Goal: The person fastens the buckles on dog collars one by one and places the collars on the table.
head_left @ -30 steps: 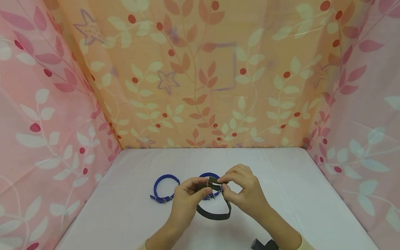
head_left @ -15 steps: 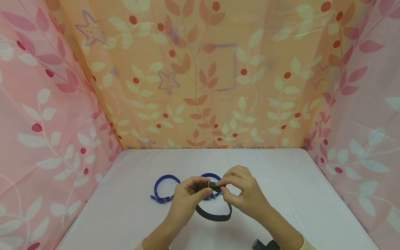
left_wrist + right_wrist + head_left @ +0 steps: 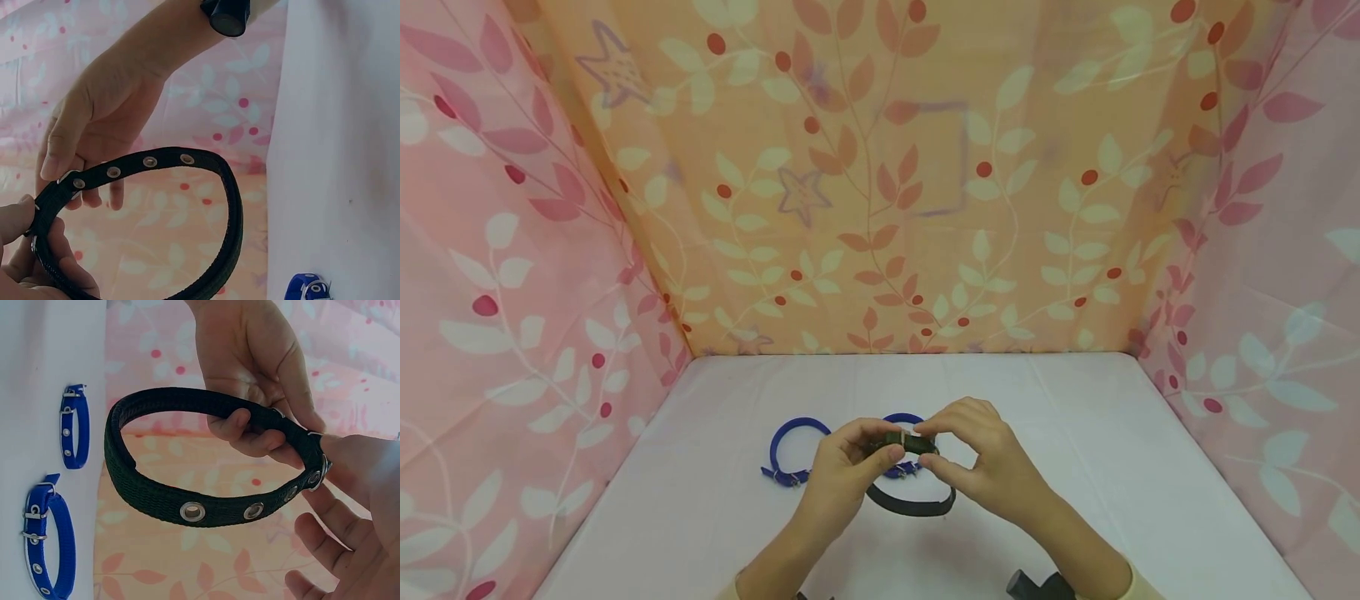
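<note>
A dark green dog collar (image 3: 913, 507) with metal eyelets (image 3: 192, 511) is held up above the table, its strap forming a loop. My left hand (image 3: 835, 471) pinches it by the buckle end between thumb and fingers. On the other side of the buckle, my right hand (image 3: 992, 450) has thumb and index finger around the strap by a metal ring (image 3: 322, 472). The strap runs through the buckle frame. Behind the hands lie two blue collars, the left one (image 3: 772, 450) partly covered by my left hand and the right one (image 3: 904, 417) partly behind the green collar.
A white-covered table (image 3: 700, 525) spreads under the hands. Patterned curtains stand on the left (image 3: 512, 275), at the back (image 3: 865, 250) and on the right (image 3: 1262, 275). A black wrist camera (image 3: 1037, 586) sits below my right forearm.
The strap end, raised as a loop at the buckle a second ago, now lies flat along the collar. My right fingers have spread a little, and the hanging loop has risen slightly.
</note>
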`<state>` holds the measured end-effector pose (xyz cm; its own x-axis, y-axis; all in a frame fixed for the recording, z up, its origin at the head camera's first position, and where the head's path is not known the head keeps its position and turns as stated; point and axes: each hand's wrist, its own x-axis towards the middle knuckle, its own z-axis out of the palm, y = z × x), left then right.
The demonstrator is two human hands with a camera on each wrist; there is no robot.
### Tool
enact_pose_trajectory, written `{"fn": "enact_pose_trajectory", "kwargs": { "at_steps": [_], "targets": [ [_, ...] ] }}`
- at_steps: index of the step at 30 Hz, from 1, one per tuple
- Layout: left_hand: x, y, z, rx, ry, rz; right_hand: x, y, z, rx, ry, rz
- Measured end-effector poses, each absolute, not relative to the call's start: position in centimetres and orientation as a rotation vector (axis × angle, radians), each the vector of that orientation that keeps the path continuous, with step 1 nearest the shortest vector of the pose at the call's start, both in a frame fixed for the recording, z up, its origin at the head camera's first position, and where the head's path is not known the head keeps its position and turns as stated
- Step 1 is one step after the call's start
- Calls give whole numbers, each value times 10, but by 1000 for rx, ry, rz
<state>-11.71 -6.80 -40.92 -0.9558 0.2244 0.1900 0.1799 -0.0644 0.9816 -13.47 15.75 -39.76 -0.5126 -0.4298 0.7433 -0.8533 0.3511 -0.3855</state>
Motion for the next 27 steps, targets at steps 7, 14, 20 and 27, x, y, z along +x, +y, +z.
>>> {"fn": "enact_pose_trajectory", "kwargs": {
  "at_steps": [7,14,20,27],
  "targets": [
    [-118,-69,-409,463,2134,2236,-131,159,-395,1041,-2228,1040],
    [-117,-68,-409,547,2195,2218,-132,158,-395,1018,-2223,1059],
    [-118,-68,-410,605,2272,2212,-133,158,-396,1024,-2199,1059],
    [-118,-69,-413,651,2331,2198,-132,158,-397,1009,-2213,1089]
  ]
}}
